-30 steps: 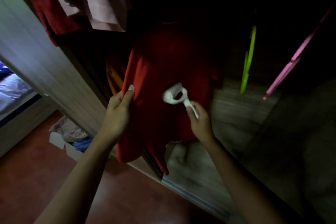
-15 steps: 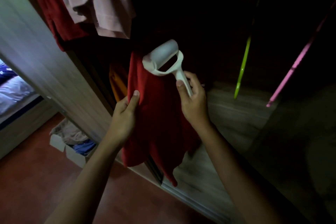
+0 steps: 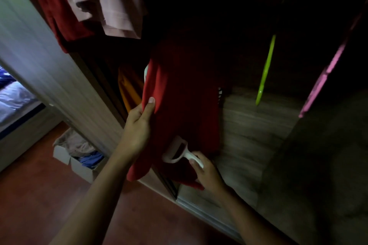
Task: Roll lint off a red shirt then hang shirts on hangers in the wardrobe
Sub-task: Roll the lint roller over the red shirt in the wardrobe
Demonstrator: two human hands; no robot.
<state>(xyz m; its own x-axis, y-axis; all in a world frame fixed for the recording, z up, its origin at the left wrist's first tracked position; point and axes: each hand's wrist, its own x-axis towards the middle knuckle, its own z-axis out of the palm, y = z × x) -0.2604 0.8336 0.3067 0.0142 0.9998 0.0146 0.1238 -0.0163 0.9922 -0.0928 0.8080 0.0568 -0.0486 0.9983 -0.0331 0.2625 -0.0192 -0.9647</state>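
A red shirt hangs inside the dark wardrobe, its top lost in shadow. My left hand pinches the shirt's left edge, thumb on the front of the cloth. My right hand grips the handle of a white lint roller, whose head lies against the lower part of the shirt, near the hem.
A pale pink garment and another red garment hang at upper left. A green hanger and a pink hanger hang at right. A cardboard box of clothes sits on the red floor. The wardrobe's wooden bottom lies behind the shirt.
My right hand has run the lint roller down the shirt from near its top to near the hem. My left hand keeps its hold on the shirt's edge.
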